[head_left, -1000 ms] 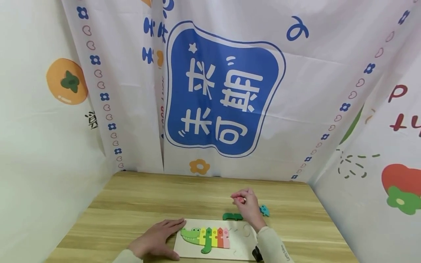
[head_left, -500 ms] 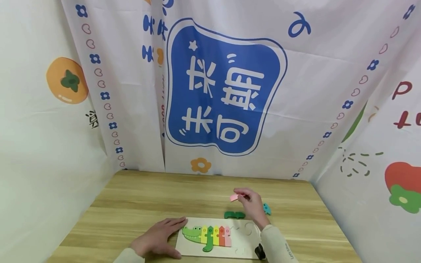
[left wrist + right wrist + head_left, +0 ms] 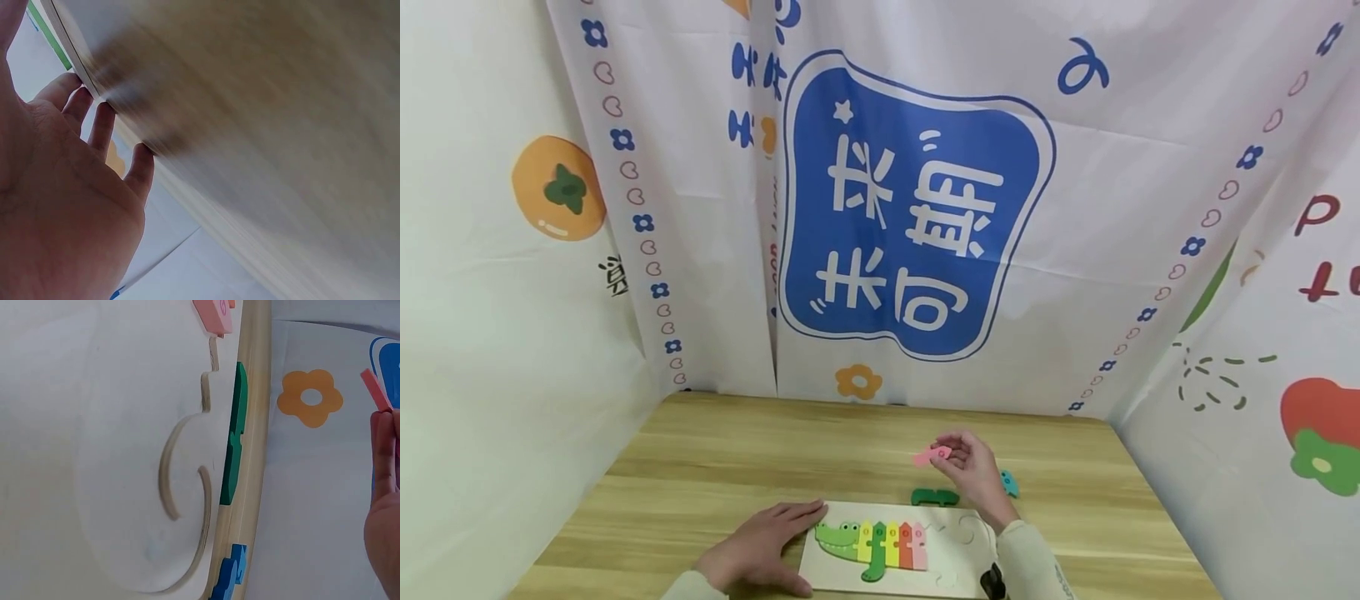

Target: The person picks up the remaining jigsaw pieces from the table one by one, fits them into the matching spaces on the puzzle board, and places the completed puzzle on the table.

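Observation:
My right hand (image 3: pixel 973 471) pinches a pink puzzle piece (image 3: pixel 923 457) with a pointed tip, held over the table behind the board. In the right wrist view, this pink piece (image 3: pixel 375 389) juts from the fingertips. A pale wooden puzzle board (image 3: pixel 958 562) lies near the front, with a green crocodile head (image 3: pixel 837 540) and several yellow, green, red and pink pieces side by side in it. Empty curved recesses show at its right. My left hand (image 3: pixel 758 542) rests at the board's left edge, fingers extended; the left wrist view shows its fingertips (image 3: pixel 142 156) against an edge.
Just behind the board lies a dark green piece (image 3: pixel 935 497). To its right, a blue piece (image 3: pixel 1009 483) sits partly behind my right hand. A printed curtain (image 3: pixel 715 250) closes off the back of the wooden table (image 3: pixel 760 450). A black object (image 3: pixel 992 581) sits at the right wrist.
The pink piece in my right hand has been turned, so its numbered face and pointed end now show. My left hand stays at the board's edge.

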The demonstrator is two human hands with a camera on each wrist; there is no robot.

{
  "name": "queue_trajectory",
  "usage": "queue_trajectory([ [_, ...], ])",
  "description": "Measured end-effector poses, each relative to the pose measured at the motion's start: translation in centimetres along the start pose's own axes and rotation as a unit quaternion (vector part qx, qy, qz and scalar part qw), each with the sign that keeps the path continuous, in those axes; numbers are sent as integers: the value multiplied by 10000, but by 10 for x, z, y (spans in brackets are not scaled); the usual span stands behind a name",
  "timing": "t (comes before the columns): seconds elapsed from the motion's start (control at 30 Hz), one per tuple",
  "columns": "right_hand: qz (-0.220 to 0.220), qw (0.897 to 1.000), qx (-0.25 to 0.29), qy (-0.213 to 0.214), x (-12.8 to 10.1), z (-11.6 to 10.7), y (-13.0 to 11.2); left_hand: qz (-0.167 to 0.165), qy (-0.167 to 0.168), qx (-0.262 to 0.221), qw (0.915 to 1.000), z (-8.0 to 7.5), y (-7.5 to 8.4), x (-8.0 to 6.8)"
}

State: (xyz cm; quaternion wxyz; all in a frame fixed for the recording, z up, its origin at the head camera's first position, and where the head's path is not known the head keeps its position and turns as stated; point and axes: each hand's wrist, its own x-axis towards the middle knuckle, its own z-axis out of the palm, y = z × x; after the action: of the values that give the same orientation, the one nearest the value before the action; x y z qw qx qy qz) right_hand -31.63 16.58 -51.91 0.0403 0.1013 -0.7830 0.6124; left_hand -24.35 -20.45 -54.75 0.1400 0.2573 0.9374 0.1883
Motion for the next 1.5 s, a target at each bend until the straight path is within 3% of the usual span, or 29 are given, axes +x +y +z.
queue_trajectory([
  [0.6,238,9988,86,-420,-3,0,0,-55,-10,71,10000,0,0,-1],
  [0.87,220,9995,172,-129,-9,3,-2,-59,-11,72,10000,0,0,-1],
  [1.1,276,9995,63,-128,-13,0,-1,4,18,92,10000,0,0,0],
  [1.5,714,9943,47,-792,-30,2,1,-45,-8,20,10000,-2,4,-1],
])
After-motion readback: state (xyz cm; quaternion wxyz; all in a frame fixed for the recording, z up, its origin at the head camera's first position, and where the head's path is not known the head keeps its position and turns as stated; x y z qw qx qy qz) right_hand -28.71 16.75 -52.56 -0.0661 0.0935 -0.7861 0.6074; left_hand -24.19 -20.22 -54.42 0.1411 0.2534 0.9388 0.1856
